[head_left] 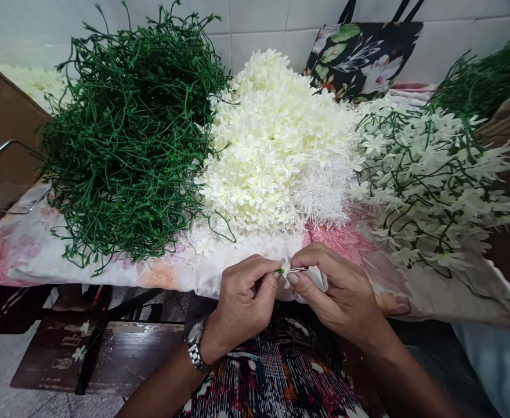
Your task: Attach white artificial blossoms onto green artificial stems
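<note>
Both of my hands meet just past the table's front edge. My left hand [246, 290] is closed in a pinch on the tip of a green plastic stem [279, 271]. A small white artificial flower [286, 267] sits at that tip, between the two hands. My right hand [344, 290] pinches by the flower, with a thin shiny metal piece [299, 269] between thumb and forefinger; its full shape is hidden. Behind my hands rises a heap of loose cream-white artificial flowers [263, 151]. A large tangle of green stems [128, 133] lies to its left.
Stems with white flowers fitted [433, 186] are piled at the right. A floral cloth [150, 276] covers the table. A black floral bag [363, 61] leans on the tiled wall. Cardboard [6, 128] stands at left, and a dark wooden bench [141, 354] is below.
</note>
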The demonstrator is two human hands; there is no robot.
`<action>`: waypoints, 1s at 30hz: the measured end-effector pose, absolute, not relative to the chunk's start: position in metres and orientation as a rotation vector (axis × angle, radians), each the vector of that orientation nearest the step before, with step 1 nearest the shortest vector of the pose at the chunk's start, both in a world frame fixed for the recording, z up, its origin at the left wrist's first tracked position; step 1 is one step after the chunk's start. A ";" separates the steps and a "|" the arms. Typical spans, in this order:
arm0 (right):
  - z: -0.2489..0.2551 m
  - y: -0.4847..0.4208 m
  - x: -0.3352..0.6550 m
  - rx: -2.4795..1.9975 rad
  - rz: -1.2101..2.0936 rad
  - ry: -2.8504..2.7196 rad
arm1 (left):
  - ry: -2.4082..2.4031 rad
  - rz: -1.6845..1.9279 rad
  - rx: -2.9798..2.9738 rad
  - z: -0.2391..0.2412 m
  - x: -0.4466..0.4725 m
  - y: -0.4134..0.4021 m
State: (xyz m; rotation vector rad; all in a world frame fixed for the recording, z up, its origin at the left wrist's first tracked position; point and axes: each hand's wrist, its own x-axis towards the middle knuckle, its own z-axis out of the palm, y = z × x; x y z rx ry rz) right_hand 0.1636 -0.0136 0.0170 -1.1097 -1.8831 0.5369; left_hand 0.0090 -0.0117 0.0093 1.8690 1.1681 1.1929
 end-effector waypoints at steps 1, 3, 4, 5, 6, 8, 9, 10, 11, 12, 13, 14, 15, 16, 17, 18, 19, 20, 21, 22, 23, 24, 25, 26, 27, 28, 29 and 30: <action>0.016 -0.013 0.163 -1.100 0.545 -1.884 | 1.168 1.195 1.894 0.008 0.009 -0.012; 0.014 -0.013 0.163 -1.095 0.569 -1.879 | 1.173 1.195 1.913 0.006 0.010 -0.012; 0.012 -0.013 0.163 -1.099 0.577 -1.877 | 1.176 1.194 1.912 0.004 0.010 -0.011; 0.011 -0.013 0.163 -1.108 0.582 -1.875 | 1.182 1.192 1.908 0.002 0.010 -0.011; 0.009 -0.013 0.163 -1.114 0.581 -1.874 | 1.185 1.183 1.907 0.001 0.011 -0.011; 0.005 -0.012 0.161 -1.121 0.572 -1.876 | 1.183 1.174 1.914 -0.002 0.011 -0.010; 0.004 -0.011 0.160 -1.116 0.564 -1.880 | 1.181 1.172 1.917 -0.003 0.011 -0.010; 0.002 -0.011 0.159 -1.110 0.556 -1.886 | 1.182 1.168 1.918 -0.003 0.010 -0.009; 0.000 -0.010 0.158 -1.105 0.547 -1.891 | 1.184 1.164 1.914 -0.003 0.010 -0.009; -0.001 -0.009 0.156 -1.105 0.537 -1.894 | 1.186 1.157 1.902 -0.003 0.010 -0.008; -0.002 -0.008 0.155 -1.104 0.526 -1.895 | 1.188 1.147 1.882 -0.002 0.010 -0.008; -0.001 -0.007 0.155 -1.098 0.518 -1.897 | 1.184 1.133 1.856 -0.002 0.009 -0.008; -0.001 -0.006 0.155 -1.090 0.516 -1.903 | 1.173 1.123 1.817 -0.002 0.009 -0.008; 0.001 -0.006 0.157 -1.081 0.514 -1.912 | 1.164 1.116 1.759 -0.002 0.008 -0.007; 0.004 -0.006 0.159 -1.081 0.511 -1.920 | 1.165 1.122 1.674 -0.002 0.008 -0.007; 0.007 -0.008 0.162 -1.095 0.501 -1.923 | 1.179 1.141 1.561 -0.003 0.007 -0.007; 0.010 -0.009 0.165 -1.124 0.485 -1.920 | 1.198 1.170 1.428 -0.004 0.007 -0.006; 0.013 -0.012 0.169 -1.152 0.470 -1.917 | 1.220 1.209 1.289 -0.004 0.007 -0.005; 0.016 -0.015 0.172 -1.169 0.462 -1.918 | 1.234 1.252 1.159 -0.004 0.007 -0.004; 0.017 -0.019 0.174 -1.166 0.468 -1.931 | 1.237 1.300 1.053 -0.002 0.007 -0.003; 0.018 -0.022 0.175 -1.151 0.481 -1.955 | 1.227 1.343 0.971 0.000 0.008 -0.002; 0.017 -0.025 0.174 -1.133 0.495 -1.985 | 1.205 1.376 0.910 0.003 0.009 -0.001; 0.014 -0.028 0.173 -1.132 0.498 -2.008 | 1.175 1.402 0.864 0.007 0.010 0.000; 0.012 -0.029 0.170 -1.146 0.491 -2.019 | 1.139 1.420 0.825 0.012 0.012 0.000; 0.008 -0.029 0.167 -1.170 0.481 -2.015 | 1.097 1.435 0.794 0.016 0.013 0.000; 0.005 -0.028 0.163 -1.188 0.473 -2.006 | 1.051 1.450 0.772 0.019 0.014 -0.001; 0.003 -0.027 0.160 -1.192 0.476 -1.993 | 1.000 1.467 0.761 0.021 0.015 -0.002; 0.001 -0.025 0.158 -1.180 0.489 -1.978 | 0.948 1.487 0.758 0.022 0.015 -0.004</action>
